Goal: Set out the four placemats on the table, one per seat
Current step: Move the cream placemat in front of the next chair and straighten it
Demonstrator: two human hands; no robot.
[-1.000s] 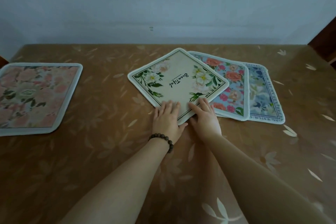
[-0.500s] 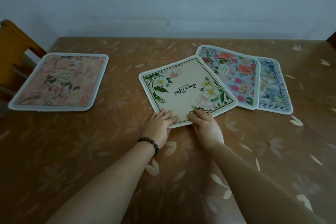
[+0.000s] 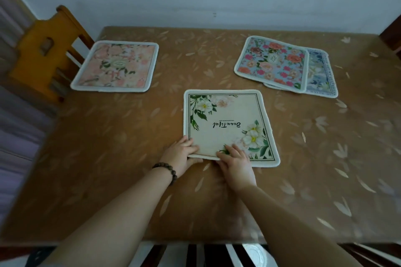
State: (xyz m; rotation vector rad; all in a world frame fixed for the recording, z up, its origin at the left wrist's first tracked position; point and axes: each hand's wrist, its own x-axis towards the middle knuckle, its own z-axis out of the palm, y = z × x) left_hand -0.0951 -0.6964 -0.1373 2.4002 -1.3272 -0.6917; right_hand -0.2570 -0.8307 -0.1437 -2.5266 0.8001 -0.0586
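Placemats are the whole story here, and the cream one point(image 3: 227, 125) has just been drawn off the pile: a second ago it lay cornerwise over the blue rose mat, and now it sits square on the table point(image 3: 108, 169), its near edge under the fingers of both hands. The left hand point(image 3: 181, 155) pinches the near-left corner, fingers point(image 3: 191, 147) on top and thumb tucked under the edge; the right hand point(image 3: 236, 165) presses flat on the near edge just beside it, fingers point(image 3: 233, 150) spread over the printed flowers, gripping nothing. Beyond the fingertips and to the right, well apart from them, the rose mat point(image 3: 271, 63) rests uncovered, overlapping the blue-and-white mat point(image 3: 321, 71). Far off to the left of the left hand lies the pink mat point(image 3: 117, 67), in front of the wooden chair point(image 3: 47, 50). By my reckoning two seats are served, or nearly; the overlapped pair remains to be split
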